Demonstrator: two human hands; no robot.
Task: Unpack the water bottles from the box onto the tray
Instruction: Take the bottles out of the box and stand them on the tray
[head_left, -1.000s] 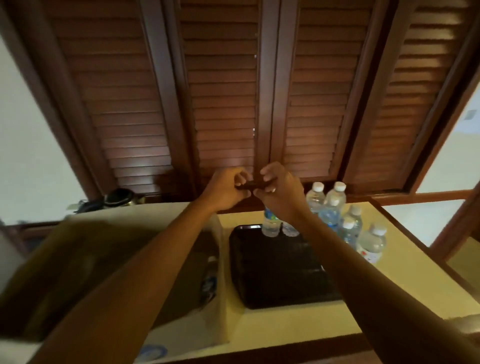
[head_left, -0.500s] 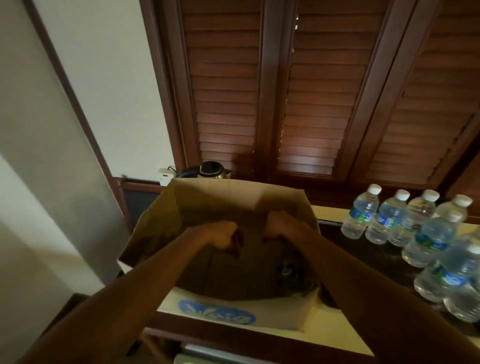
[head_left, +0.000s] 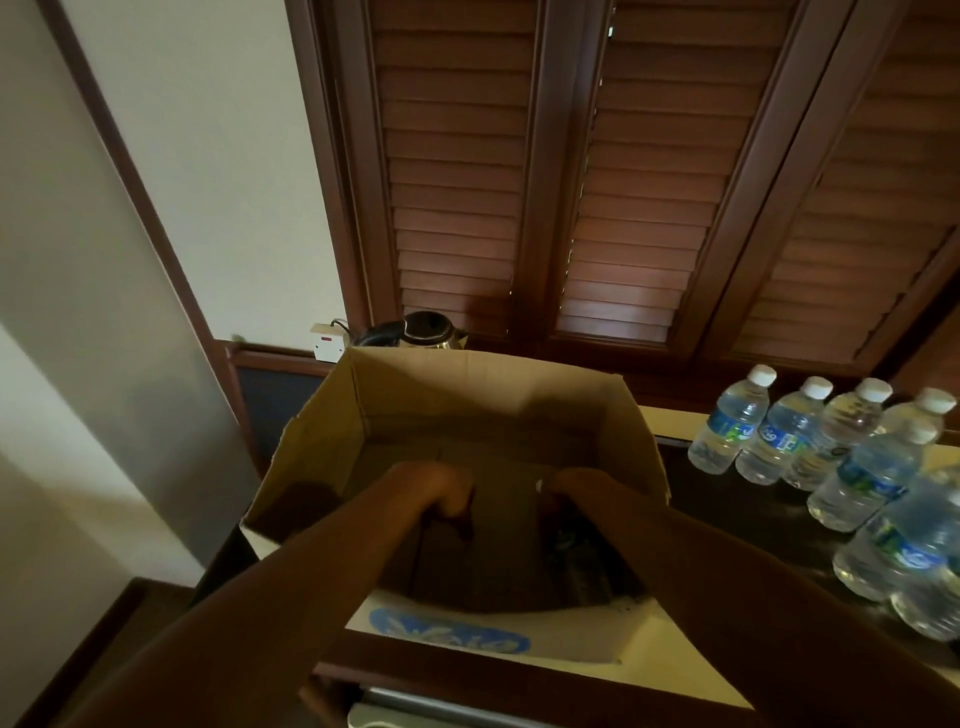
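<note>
Both hands reach deep into the open cardboard box: left hand curled, its grasp unclear; right hand closing over a shadowed bottle. Unpacked water bottles crowd the dark tray alongside.

The box is brown cardboard, open at the top with its flaps up, and has a blue oval logo on its white near wall. Its inside is dark; a bottle lies low at the right, dim and hard to make out. The tray is black and sits just right of the box. On it clear plastic bottles with white caps and blue labels stand upright, close together, some touching: four in a back row, more nearer and to the right, running out of view.
</note>
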